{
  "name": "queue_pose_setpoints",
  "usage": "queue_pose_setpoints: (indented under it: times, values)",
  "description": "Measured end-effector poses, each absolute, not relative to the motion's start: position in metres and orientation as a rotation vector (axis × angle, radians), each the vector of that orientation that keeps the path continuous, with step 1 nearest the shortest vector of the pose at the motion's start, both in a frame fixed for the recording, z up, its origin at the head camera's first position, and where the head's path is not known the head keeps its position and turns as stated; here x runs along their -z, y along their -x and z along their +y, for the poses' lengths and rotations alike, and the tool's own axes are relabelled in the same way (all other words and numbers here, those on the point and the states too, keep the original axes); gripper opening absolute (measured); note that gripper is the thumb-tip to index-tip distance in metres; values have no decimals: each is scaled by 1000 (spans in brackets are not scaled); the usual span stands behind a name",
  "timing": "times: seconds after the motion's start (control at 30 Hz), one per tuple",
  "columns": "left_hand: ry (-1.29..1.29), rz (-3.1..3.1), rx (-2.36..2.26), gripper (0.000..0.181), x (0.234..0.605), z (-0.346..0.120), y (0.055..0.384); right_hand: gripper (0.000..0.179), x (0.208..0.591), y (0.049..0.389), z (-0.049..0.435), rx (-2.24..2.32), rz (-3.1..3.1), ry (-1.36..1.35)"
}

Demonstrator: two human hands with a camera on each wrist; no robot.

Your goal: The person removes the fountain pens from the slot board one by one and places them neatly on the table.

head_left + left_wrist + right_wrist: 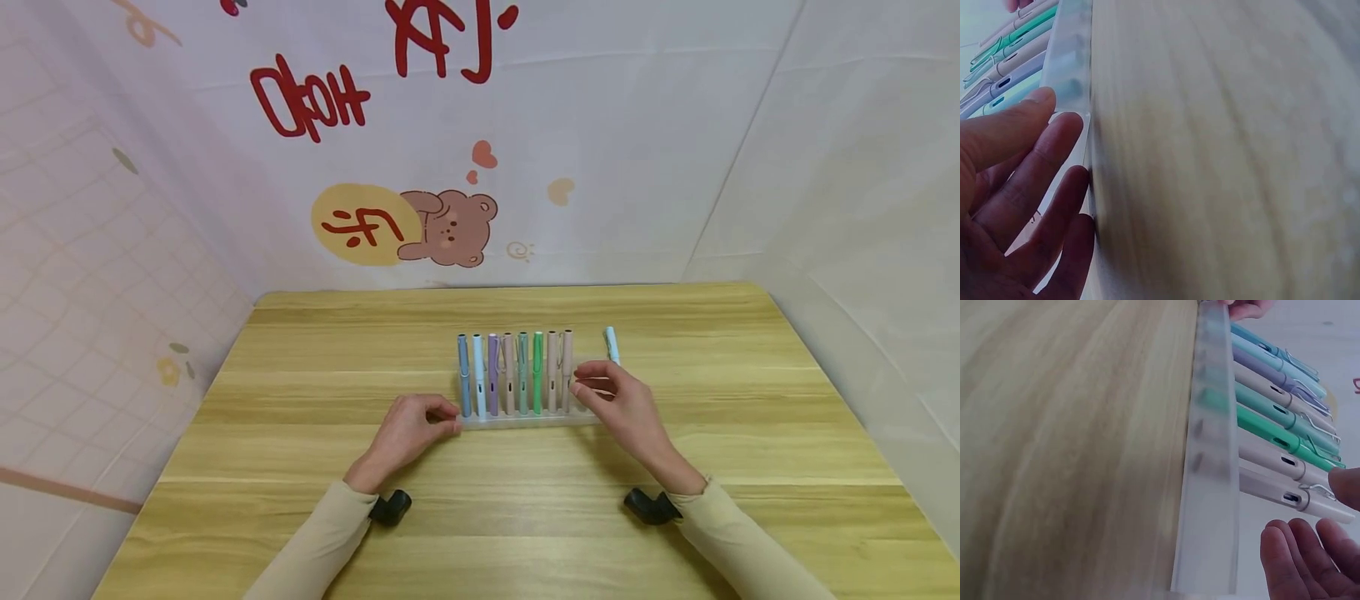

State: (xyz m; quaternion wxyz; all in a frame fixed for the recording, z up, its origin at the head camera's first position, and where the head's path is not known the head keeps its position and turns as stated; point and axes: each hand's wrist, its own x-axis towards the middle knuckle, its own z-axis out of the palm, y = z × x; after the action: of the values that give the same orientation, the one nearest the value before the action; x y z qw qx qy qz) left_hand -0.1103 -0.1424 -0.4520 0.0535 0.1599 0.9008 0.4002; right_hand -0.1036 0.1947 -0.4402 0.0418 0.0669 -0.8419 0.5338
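With left hand [414, 427] pinches one end of the clear rack [525, 422], centred between side edges of the table [510, 517]; with empty, loosely spread right hand [621, 408] hovers beside the nearest beige pen [567, 354]. Risks tilting that pen, or swivelling the rack, through a sideways brush.

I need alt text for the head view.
Eight pens stand in a clear rack on a table. The left hand touches the rack; the right hand is beside its rightmost pen; a pale-blue pen shows beyond that hand.
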Motion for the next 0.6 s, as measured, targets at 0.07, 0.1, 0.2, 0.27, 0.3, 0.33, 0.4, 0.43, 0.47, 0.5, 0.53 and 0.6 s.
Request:
queue_pose_setpoints:
  times: [0.07,0.1,0.2,0.27,0.3,0.33,0.4,0.43,0.47,0.5,0.53,0.6]
  values:
    - [-489,2740,-1210,11,452,-143,110,31,441,105,193,-1633,-2589,-195]
    - [-493,2742,-1207,10,452,-143,111,32,442,106,192,-1624,-2599,-188]
    - [-492,2743,-1200,10,452,-143,111,32,443,109,190,-1584,-2639,-174]
    - [-490,2741,-1199,9,452,-143,111,32,443,109,188,-1551,-2667,-166]
    - [-489,2739,-1199,9,452,-143,111,32,443,110,187,-1537,-2680,-157]
    - [-483,2737,-1199,10,452,-143,111,31,443,110,186,-1526,-2692,-150]
    - [-481,2736,-1200,10,452,-143,112,31,443,111,184,-1504,-2707,-141]
    - [-480,2735,-1200,10,452,-143,112,30,443,111,184,-1495,-2712,-131]
    - [-480,2735,-1200,10,452,-143,112,29,443,112,183,-1481,-2720,-124]
    - [-482,2736,-1200,10,453,-143,112,28,444,112,183,-1471,-2725,-114]
    - [-481,2736,-1199,10,453,-143,112,27,444,112,182,-1460,-2730,-110]
    - [-481,2732,-1198,10,453,-143,112,26,445,113,182,-1449,-2735,-103]
